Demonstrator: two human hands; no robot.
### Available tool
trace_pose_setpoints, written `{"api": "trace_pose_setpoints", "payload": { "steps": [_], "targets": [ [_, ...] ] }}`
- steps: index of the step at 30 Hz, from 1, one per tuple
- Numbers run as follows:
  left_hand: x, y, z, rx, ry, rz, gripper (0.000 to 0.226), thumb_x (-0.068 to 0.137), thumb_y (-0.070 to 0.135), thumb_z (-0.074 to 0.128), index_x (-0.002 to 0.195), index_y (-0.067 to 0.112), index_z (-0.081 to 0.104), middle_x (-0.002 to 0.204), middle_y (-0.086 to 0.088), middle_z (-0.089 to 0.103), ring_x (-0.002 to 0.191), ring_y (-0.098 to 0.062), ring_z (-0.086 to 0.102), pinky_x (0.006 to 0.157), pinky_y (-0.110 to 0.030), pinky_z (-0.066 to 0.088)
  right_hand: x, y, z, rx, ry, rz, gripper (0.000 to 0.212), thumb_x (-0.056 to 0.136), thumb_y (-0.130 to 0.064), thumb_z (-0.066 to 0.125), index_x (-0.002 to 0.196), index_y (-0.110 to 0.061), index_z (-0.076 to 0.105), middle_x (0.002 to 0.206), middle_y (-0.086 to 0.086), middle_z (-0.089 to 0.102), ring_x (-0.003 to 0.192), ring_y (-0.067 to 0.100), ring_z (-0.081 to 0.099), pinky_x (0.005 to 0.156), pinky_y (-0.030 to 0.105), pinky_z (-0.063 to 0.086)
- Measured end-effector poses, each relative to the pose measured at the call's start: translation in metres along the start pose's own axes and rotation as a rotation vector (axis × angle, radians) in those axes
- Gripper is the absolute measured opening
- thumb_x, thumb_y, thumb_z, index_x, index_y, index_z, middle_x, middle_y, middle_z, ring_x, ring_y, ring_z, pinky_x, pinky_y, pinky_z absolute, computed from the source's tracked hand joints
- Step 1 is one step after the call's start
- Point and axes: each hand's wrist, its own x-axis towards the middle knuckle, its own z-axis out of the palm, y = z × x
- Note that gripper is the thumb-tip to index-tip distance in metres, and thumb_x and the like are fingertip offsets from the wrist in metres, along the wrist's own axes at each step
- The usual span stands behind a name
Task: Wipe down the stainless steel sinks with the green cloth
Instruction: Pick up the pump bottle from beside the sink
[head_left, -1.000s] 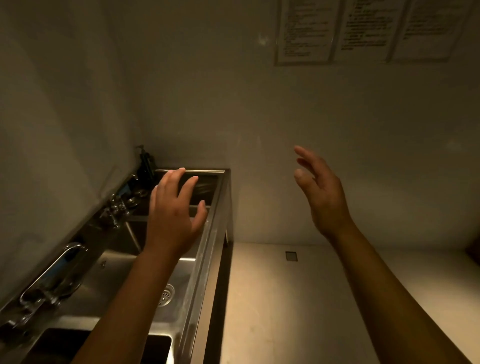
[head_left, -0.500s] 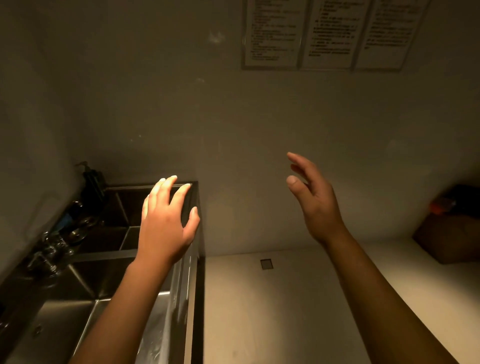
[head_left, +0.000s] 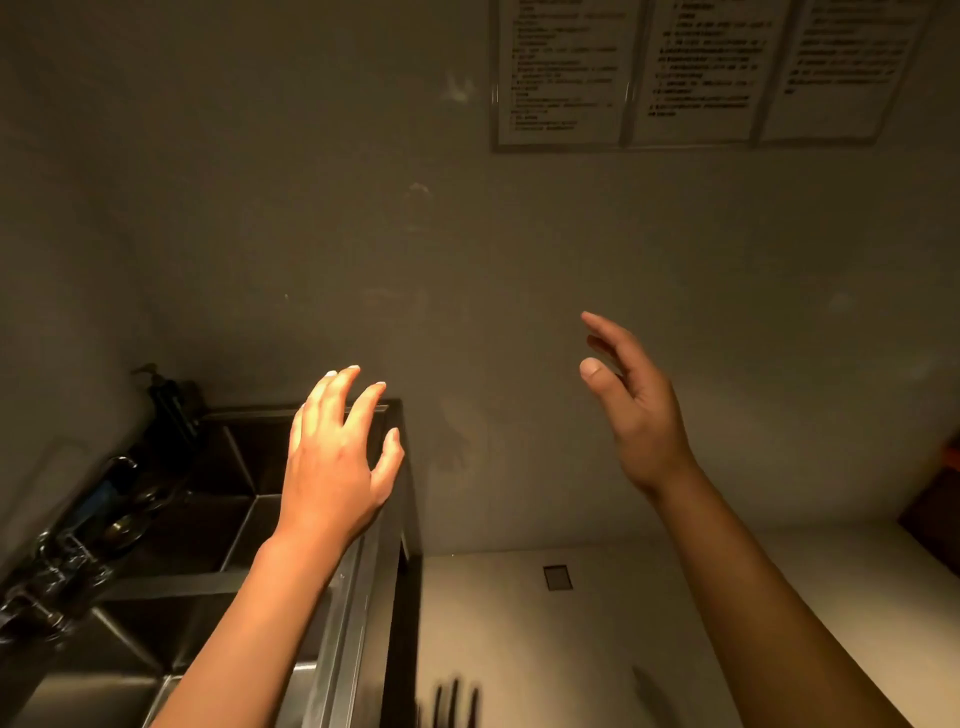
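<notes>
Pale floor (head_left: 597, 649) is seen at btm right, w/ a small dark square (head_left: 558, 578) set in it. Stainless steel sinks (head_left: 358, 597) are placed btm left, basins dark. L hand (head_left: 337, 467) is held over the far basin's front rim, fingers spread; contact w/ the rim can't be told. R hand (head_left: 639, 415) is raised in air right of the sinks, fingers straight & relaxed. Taps (head_left: 62, 571) are mounted along the sinks' left side. Printed notices (head_left: 691, 73) are fixed high on the wall (head_left: 363, 234).
</notes>
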Motion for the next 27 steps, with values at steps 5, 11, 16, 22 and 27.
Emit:
{"api": "trace_pose_setpoints", "payload": {
  "steps": [5,11,16,22,27],
  "targets": [
    [0.049,-0.007,0.041,0.088,0.009,-0.068,0.051,0.101,0.035,0.058,0.147,0.015,0.053,0.162,-0.010,0.038,0.155,-0.029,0.027,0.123,-0.051,0.028,0.076,0.058,0.005,0.070,-0.058,-0.012,0.049,0.095,-0.034,0.055,0.143,-0.024,0.054,0.146,-0.007,0.054,0.135,0.008,0.050,0.115,0.045,0.040],
    [0.083,-0.016,0.069,0.191,0.029,-0.178,0.053,0.098,0.033,0.064,0.147,0.017,0.053,0.162,-0.008,0.037,0.155,-0.028,0.027,0.122,-0.049,0.026,0.152,0.114,0.029,0.166,-0.171,-0.020,0.052,0.093,-0.043,0.055,0.143,-0.030,0.054,0.146,-0.007,0.055,0.135,0.008,0.050,0.115,0.041,0.041],
    [0.093,-0.035,0.072,0.262,0.026,-0.273,0.052,0.099,0.036,0.060,0.148,0.019,0.052,0.163,-0.007,0.037,0.156,-0.027,0.026,0.123,-0.051,0.026,0.191,0.139,0.070,0.254,-0.271,-0.044,0.054,0.092,-0.046,0.055,0.143,-0.029,0.054,0.146,-0.006,0.055,0.136,0.009,0.050,0.116,0.042,0.039],
    [0.105,-0.069,0.071,0.309,0.032,-0.382,0.055,0.098,0.041,0.051,0.148,0.017,0.053,0.162,-0.009,0.039,0.154,-0.029,0.029,0.123,-0.057,0.032,0.220,0.161,0.130,0.315,-0.382,-0.042,0.056,0.092,-0.046,0.055,0.144,-0.029,0.053,0.147,-0.009,0.054,0.137,0.006,0.048,0.117,0.047,0.038],
    [0.119,-0.112,0.086,0.329,0.030,-0.456,0.055,0.099,0.037,0.060,0.150,0.019,0.051,0.162,-0.006,0.037,0.154,-0.027,0.029,0.124,-0.053,0.031,0.246,0.176,0.182,0.321,-0.455,-0.051,0.055,0.092,-0.044,0.056,0.145,-0.028,0.052,0.147,-0.010,0.053,0.137,0.005,0.047,0.117,0.047,0.038]
  ]
}}
